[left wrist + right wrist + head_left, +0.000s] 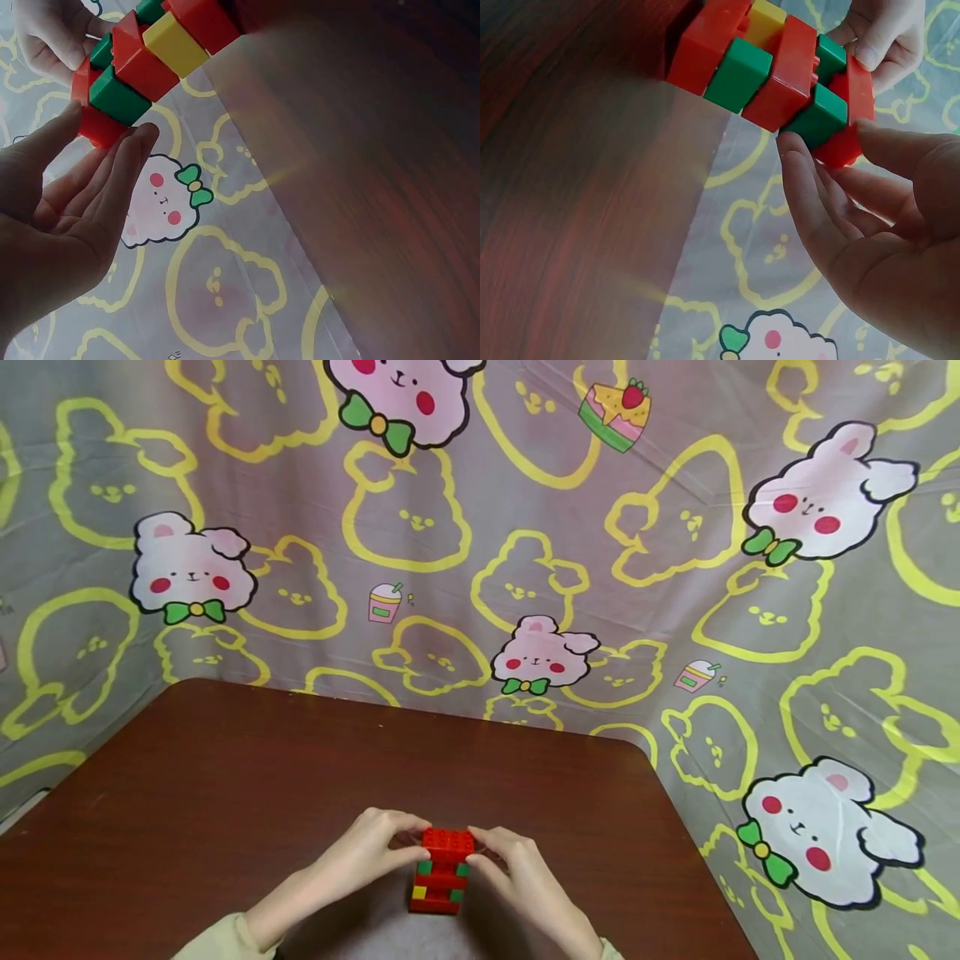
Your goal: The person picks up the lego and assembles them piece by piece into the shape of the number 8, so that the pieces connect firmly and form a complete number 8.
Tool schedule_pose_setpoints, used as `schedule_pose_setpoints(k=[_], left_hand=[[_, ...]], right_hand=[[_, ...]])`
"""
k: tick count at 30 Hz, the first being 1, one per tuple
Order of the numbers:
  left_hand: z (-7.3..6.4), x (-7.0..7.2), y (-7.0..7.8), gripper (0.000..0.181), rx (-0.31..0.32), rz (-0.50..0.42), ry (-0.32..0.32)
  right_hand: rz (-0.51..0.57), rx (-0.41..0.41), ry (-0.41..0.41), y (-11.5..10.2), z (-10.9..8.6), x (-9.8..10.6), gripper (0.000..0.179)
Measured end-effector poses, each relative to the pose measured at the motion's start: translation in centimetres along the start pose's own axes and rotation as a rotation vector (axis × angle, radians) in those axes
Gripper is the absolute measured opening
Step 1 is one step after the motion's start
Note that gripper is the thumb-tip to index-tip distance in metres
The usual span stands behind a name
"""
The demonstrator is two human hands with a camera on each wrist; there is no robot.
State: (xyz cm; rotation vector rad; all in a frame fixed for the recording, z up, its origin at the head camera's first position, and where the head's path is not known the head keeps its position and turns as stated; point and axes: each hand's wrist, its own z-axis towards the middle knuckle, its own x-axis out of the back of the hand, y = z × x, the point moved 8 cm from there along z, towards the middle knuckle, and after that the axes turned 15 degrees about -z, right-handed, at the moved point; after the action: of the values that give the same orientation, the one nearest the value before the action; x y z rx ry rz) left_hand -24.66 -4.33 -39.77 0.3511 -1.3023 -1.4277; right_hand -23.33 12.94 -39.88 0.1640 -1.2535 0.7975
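A small tower of toy building blocks point(439, 881) stands upright near the front of the table. Three long red bricks are stacked with small bricks at the ends between them: a yellow brick point(176, 45) and green bricks point(739, 73). My left hand point(371, 845) pinches the left end of the top red brick point(447, 841) between thumb and fingers. At its right end, my right hand point(519, 864) grips the same brick likewise. Both wrist views show fingertips also close beside the upper green bricks.
The dark brown table point(300, 777) stretches away behind and to both sides of the tower. A grey curtain point(420, 643) printed with rabbits and yellow outlines hangs around its far and right edges. A greyish patch point(420, 935) lies in front of the tower.
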Motion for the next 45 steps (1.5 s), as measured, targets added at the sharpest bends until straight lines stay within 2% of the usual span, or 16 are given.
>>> schedule_pose_setpoints(k=[6,10,16,19,26,36,39,45], left_hand=[[0.4,0.2,-0.8,0.035,0.041,-0.044,0.011],[0.5,0.3,-1.3,0.036,0.076,-0.085,0.010],[0.7,0.6,-1.8,0.036,0.102,-0.093,0.014],[0.9,0.8,-1.9,0.035,0.112,-0.071,0.034],[1.3,1.3,-1.7,0.028,0.100,0.064,0.117],[2.0,1.7,-2.5,0.019,0.128,0.117,0.188],[2.3,1.7,-2.7,0.015,0.122,0.134,0.201],[2.9,1.7,-3.2,0.013,0.147,0.142,0.184]], right_hand=[[0.037,-0.021,-0.032,0.3,0.3,-0.4,0.039],[0.029,-0.018,-0.026,0.5,0.5,-0.5,0.039],[0.037,-0.029,-0.020,0.9,0.9,-0.6,0.039],[0.033,-0.037,-0.014,1.1,1.2,-0.8,0.038],[0.049,-0.054,-0.025,1.6,1.8,-1.5,0.038],[0.079,-0.107,-0.085,2.6,2.6,-2.7,0.038],[0.075,-0.110,-0.096,2.8,2.9,-3.0,0.036],[0.061,-0.120,-0.111,3.2,3.3,-3.4,0.033]])
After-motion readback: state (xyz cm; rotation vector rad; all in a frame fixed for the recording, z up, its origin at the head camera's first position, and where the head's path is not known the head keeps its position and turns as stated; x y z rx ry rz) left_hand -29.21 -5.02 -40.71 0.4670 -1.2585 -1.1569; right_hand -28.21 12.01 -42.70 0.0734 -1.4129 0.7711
